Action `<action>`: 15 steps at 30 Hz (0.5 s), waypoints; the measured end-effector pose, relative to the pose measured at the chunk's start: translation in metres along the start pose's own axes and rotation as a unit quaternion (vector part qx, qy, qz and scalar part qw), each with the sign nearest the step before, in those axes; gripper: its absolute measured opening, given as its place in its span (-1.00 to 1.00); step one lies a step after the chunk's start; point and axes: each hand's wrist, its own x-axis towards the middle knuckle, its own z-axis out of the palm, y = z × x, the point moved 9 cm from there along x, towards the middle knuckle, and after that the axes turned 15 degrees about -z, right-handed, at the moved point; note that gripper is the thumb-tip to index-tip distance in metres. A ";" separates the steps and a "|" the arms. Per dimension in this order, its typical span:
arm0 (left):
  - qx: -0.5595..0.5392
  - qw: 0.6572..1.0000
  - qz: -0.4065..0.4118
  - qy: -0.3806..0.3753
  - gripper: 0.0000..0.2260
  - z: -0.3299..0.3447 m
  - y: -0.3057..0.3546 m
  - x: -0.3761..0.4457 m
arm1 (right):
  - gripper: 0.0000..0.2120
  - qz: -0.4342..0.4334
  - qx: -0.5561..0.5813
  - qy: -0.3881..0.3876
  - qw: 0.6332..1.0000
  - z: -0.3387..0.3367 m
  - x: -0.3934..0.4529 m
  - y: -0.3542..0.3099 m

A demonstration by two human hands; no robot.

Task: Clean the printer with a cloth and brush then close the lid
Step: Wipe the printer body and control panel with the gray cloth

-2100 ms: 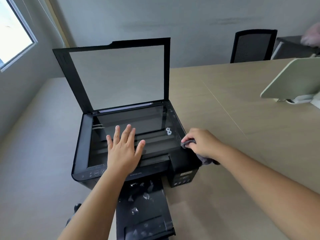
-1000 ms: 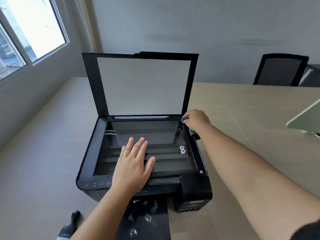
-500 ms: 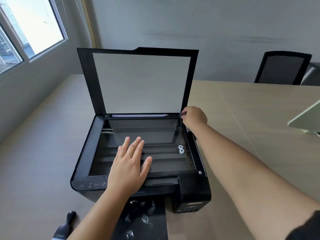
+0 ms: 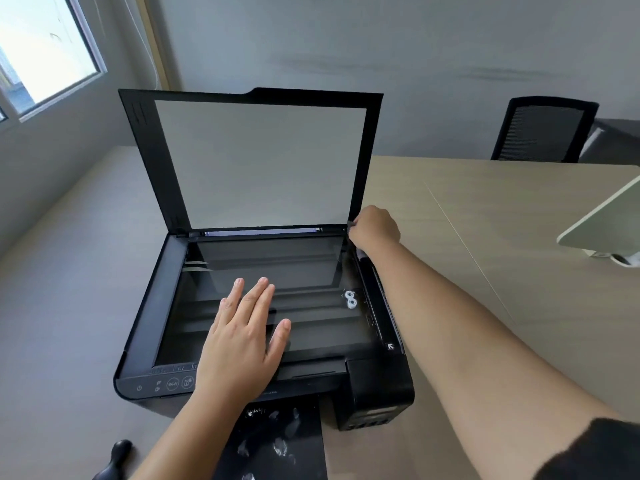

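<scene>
A black printer [image 4: 162, 299] stands on the table with its scanner lid [image 4: 259, 161] raised upright. My left hand [image 4: 246, 334] lies flat, fingers straight, on the scanner glass near the front edge. My right hand [image 4: 375, 228] is at the back right corner of the scanner bed, by the lid's hinge, its fingers curled round a dark grey cloth [image 4: 362, 253] that barely shows under the hand. A black brush handle [image 4: 116, 457] lies on the table at the lower left.
The printer's output tray [image 4: 277, 441], smeared with white marks, sticks out toward me. A white tilted device [image 4: 606, 220] stands at the right edge of the wooden table [image 4: 485, 209]. A black chair [image 4: 543, 129] is behind the table, a window at upper left.
My right hand has slid with the cloth from the printer's front right corner along the right edge to the back right corner. My left hand has stayed flat on the glass.
</scene>
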 end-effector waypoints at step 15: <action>-0.001 1.000 0.002 0.000 -0.42 0.000 0.000 0.000 | -0.70 0.073 0.092 0.018 0.993 -0.001 -0.010 0.014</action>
